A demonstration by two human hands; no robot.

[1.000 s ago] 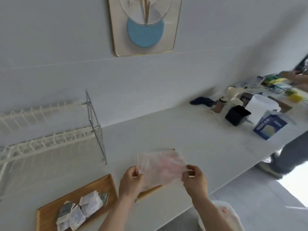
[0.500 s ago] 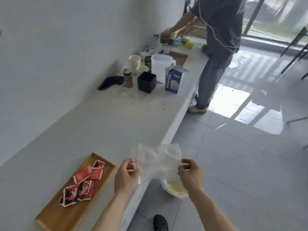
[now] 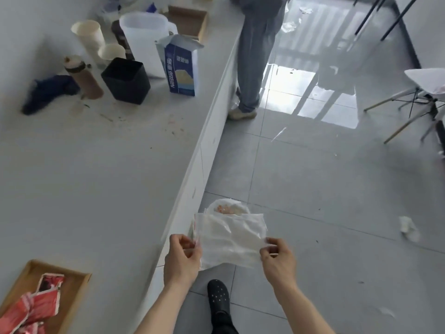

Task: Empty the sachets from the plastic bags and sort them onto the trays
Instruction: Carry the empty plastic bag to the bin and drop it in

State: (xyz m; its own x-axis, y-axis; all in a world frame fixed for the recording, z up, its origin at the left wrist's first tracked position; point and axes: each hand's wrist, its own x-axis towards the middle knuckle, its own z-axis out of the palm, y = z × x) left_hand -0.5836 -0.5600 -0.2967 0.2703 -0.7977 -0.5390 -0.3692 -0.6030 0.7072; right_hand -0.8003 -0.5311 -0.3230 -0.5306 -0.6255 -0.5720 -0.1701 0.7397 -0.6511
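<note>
A clear, empty-looking plastic bag [image 3: 231, 239] is stretched between both hands, out past the counter's edge and above the floor. My left hand [image 3: 183, 256] pinches its left edge near the red zip strip, while my right hand [image 3: 277, 259] pinches its right edge. Under the bag on the floor sits a white bin [image 3: 226, 208] lined with plastic, with something pale and reddish inside. At the bottom left, on the white counter [image 3: 96, 177], a wooden tray [image 3: 69, 280] carries several red sachets [image 3: 41, 302].
Farther along the counter stand a black pot [image 3: 126, 80], a blue-and-white carton [image 3: 181, 68], a white jug [image 3: 144, 34], paper cups [image 3: 90, 37], a brown bottle [image 3: 84, 78] and a dark cloth [image 3: 48, 90]. Another person's legs [image 3: 255, 56] stand by the counter. A white chair [image 3: 423, 92] is at right; crumpled scrap [image 3: 408, 227] lies on the floor.
My view has swung right and down, from the wall and rack to the counter's edge and floor. Both hands have carried the bag off the counter to above the bin.
</note>
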